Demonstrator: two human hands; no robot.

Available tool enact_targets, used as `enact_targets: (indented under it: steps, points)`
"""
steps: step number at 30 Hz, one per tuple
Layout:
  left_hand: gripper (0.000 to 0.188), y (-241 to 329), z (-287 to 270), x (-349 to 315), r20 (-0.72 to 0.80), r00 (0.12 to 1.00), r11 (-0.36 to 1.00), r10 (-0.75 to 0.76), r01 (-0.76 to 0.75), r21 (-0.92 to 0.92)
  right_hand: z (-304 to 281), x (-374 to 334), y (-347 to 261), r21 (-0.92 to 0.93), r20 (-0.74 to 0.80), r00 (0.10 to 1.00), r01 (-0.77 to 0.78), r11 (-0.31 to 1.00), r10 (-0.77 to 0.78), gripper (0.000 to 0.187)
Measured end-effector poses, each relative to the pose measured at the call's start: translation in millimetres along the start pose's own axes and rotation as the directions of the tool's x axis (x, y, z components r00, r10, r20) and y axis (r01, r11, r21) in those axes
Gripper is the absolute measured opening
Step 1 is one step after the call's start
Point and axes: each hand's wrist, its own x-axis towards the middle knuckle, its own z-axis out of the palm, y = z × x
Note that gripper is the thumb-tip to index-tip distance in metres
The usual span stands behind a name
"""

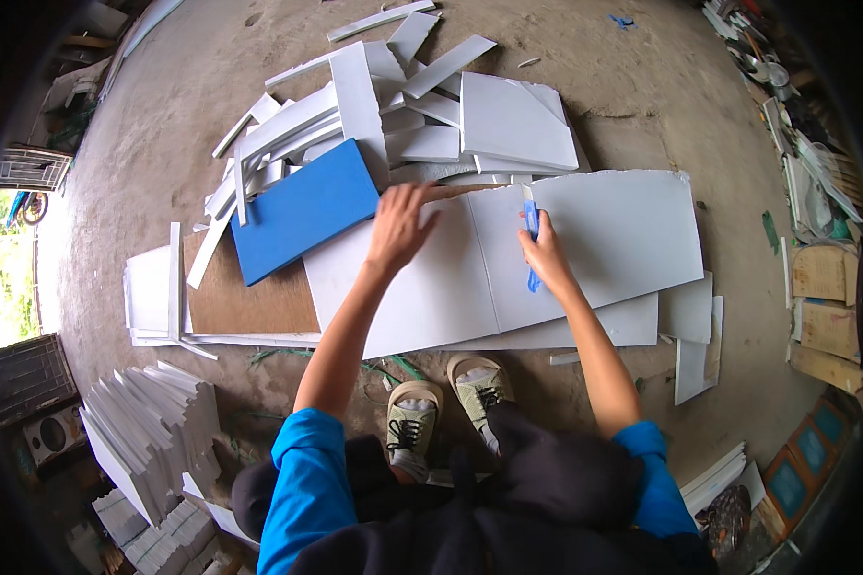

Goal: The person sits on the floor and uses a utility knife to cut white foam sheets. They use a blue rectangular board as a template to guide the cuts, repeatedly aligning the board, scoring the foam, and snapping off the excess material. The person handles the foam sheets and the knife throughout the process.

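A large white foam sheet [614, 235] lies across the stack in front of me, with a thin line [482, 259] running over it from far edge to near edge. My right hand [544, 251] is closed around a blue utility knife [532, 218], whose tip is at the sheet's far edge. My left hand [400, 228] is open over the sheet, fingers spread and slightly blurred, beside the right corner of a blue rectangular board [307, 211]. Whether its fingertips touch the sheet I cannot tell. Under the blue board shows a brown wooden board [244, 297].
Beyond the sheet is a heap of white foam offcuts [355, 105] and a thicker white slab [513, 120]. Stacked white pieces [149, 431] stand at the near left. Wooden boxes [825, 316] line the right side. My shoes [414, 412] are close to the sheet's near edge.
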Motion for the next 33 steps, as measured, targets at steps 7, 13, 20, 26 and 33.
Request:
enact_targets:
  steps: [7, 13, 20, 26, 33]
  points:
    - [0.070, 14, 14, 15, 0.201, 0.974, 0.992, -0.100, 0.113, -0.051, -34, -37, -16, 0.164, 0.139, 0.975, -0.194, 0.967, 0.172, 0.057]
    - [0.081, 34, -33, 24, 0.484, 0.858, 0.948, -0.171, 0.278, -0.158, -64, -90, -53, 0.299, 0.102, 0.994, -0.004, 0.954, -0.028, 0.071]
    - [0.071, 99, -108, 22, 0.095, 0.994, 0.946, 0.048, -0.015, -0.325, -95, -135, -87, 0.252, -0.056, 0.958, 0.285, 0.925, -0.280, 0.051]
    - [0.047, 144, -131, 17, -0.167, 0.943, 0.954, 0.289, -0.298, -0.030, -112, -163, -109, 0.170, -0.267, 0.934, 0.288, 0.942, -0.237, 0.025]
    - [0.044, 155, -98, 6, -0.201, 0.932, 0.942, 0.303, -0.261, 0.210, -82, -167, -89, -0.156, -0.297, 0.862, 0.380, 0.912, -0.410, 0.015]
